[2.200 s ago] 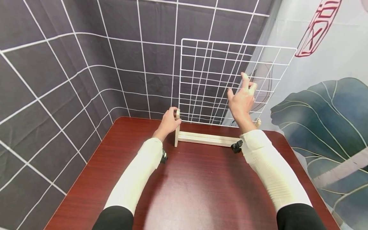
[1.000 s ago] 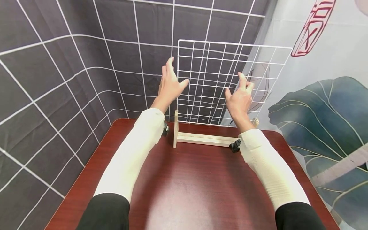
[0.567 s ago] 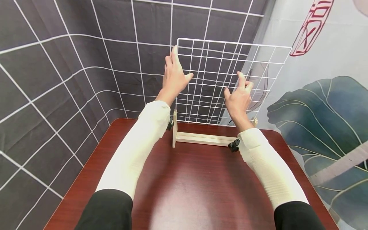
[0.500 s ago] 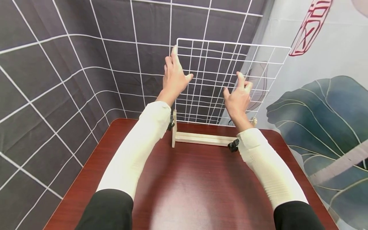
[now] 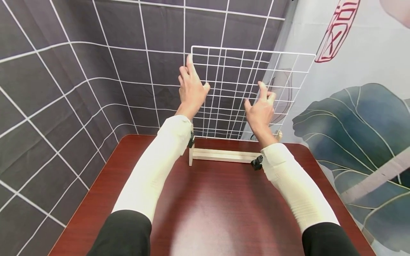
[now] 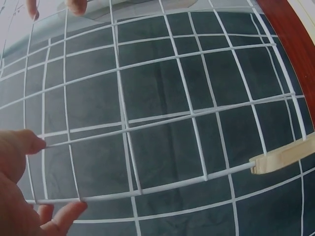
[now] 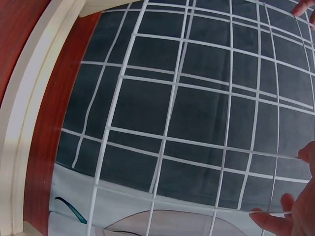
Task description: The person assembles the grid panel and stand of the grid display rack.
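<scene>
A white wire grid panel [image 5: 253,50] stands upright on a pale wooden stand. My left hand [image 5: 193,90] grips the panel's left edge: in the left wrist view the thumb [image 6: 33,141] lies on a cross wire and the fingers [image 6: 69,215] reach round the edge wire. My right hand [image 5: 260,112] pinches wires toward the panel's right side, thumb and fingertips bent at the mesh. The stand has a left post [image 5: 190,156], a low crossbar [image 5: 224,155] and a right post [image 5: 279,135] partly behind the right forearm. The edge wire's lower end enters the left post [image 6: 285,155].
The stand sits toward the back of a reddish-brown table [image 5: 205,199]. A dark cloth with white lines [image 5: 128,67] hangs behind and left. A pale cloth with a blue leaf print [image 5: 349,124] hangs right.
My left hand has let go of the left wooden post and risen to the panel's left edge. The right hand keeps its place on the panel. The head view has shifted slightly.
</scene>
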The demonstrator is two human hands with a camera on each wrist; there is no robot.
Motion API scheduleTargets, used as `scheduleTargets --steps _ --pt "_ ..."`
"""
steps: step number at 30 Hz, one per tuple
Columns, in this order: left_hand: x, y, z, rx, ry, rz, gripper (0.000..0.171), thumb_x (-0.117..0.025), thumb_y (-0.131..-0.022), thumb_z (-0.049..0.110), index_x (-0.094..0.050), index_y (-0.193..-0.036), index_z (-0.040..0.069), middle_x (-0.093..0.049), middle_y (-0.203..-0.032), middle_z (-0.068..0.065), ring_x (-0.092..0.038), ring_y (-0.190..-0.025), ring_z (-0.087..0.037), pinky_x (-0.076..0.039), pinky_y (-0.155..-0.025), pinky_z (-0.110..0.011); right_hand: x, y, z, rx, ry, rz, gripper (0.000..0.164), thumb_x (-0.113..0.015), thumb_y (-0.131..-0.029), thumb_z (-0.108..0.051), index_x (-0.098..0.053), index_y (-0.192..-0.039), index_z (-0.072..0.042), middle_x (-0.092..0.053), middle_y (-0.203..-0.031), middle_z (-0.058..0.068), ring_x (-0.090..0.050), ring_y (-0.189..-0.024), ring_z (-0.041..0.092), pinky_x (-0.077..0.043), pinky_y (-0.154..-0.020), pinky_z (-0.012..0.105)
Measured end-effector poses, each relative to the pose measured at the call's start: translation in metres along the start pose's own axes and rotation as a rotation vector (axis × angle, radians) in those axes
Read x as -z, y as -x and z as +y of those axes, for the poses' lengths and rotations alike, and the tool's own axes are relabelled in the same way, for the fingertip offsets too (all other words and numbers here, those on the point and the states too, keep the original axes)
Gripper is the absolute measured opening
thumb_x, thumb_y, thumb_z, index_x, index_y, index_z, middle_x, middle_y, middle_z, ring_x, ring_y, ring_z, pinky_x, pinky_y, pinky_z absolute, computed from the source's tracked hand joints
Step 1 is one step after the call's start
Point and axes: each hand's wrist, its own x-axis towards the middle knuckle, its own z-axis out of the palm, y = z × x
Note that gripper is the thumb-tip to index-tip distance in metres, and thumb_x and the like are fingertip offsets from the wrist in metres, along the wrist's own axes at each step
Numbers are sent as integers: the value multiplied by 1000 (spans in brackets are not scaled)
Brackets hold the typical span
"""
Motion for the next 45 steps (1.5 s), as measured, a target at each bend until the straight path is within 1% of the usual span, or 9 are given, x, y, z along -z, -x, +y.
scheduleTargets --steps 7,18,23,28,31,33,36,39,45 --pt "-3 -1 -2 -30 14 48 107 -80 -81 21 -10 -163 26 -42 -138 -9 -53 -117 -32 -56 -87 -45 2 0 -1 10 -4 -23 72 -77 -86 -28 -42 -149 -35 -47 -132 17 -61 -89 50 -50 -82 59" --pt "-4 -1 0 -49 23 60 106 -80 -82 21 -11 -163 24 -43 -135 -10 -53 -115 -32 -56 -88 -43 10 0 1 3 51 -78 76 -74 -88 -31 -35 -152 -38 -44 -137 17 -61 -90 50 -51 -81 59" --pt "-4 0 -1 -35 35 53 106 -80 -82 21 -11 -163 25 -43 -136 -10 -52 -116 -31 -55 -88 -44 15 1 0 18 97 -110 78 -71 -90 -31 -30 -155 -41 -43 -140 18 -62 -88 50 -52 -80 60" --pt "-5 0 -3 -29 37 52 107 -79 -83 21 -9 -163 26 -43 -136 -9 -52 -117 -31 -56 -89 -44 22 -2 2 86 70 -17 72 -69 -90 -27 -36 -154 -34 -48 -132 21 -60 -83 51 -51 -75 61" --pt "-6 0 -3 -33 36 53 107 -79 -83 21 -8 -163 27 -43 -136 -10 -52 -117 -31 -56 -89 -44 28 -5 6 107 50 52 67 -67 -91 -25 -41 -151 -31 -50 -127 22 -60 -86 52 -50 -77 62" --pt "-6 1 -4 -33 34 55 108 -79 -82 21 -8 -163 27 -43 -136 -10 -52 -118 -31 -56 -89 -44 32 -9 8 104 50 73 65 -66 -91 -25 -42 -151 -31 -51 -126 22 -60 -89 52 -50 -79 62" --pt "-7 1 -4 -32 35 56 107 -78 -82 21 -8 -163 26 -43 -137 -10 -52 -118 -31 -56 -89 -44 41 -15 11 78 50 95 64 -65 -91 -25 -42 -151 -31 -51 -126 21 -59 -93 52 -50 -82 60" --pt "-6 1 -4 -35 45 57 107 -78 -82 20 -9 -163 25 -42 -137 -10 -52 -119 -31 -55 -89 -44 52 -24 11 48 41 122 67 -67 -91 -24 -40 -153 -26 -51 -127 21 -58 -102 47 -49 -87 56" --pt "-4 2 -4 -35 44 51 106 -78 -82 20 -9 -163 26 -43 -137 -10 -52 -119 -32 -55 -90 -44 70 -38 11 -49 57 115 82 -71 -88 -25 -28 -159 -21 -43 -136 19 -44 -126 35 -43 -106 44"
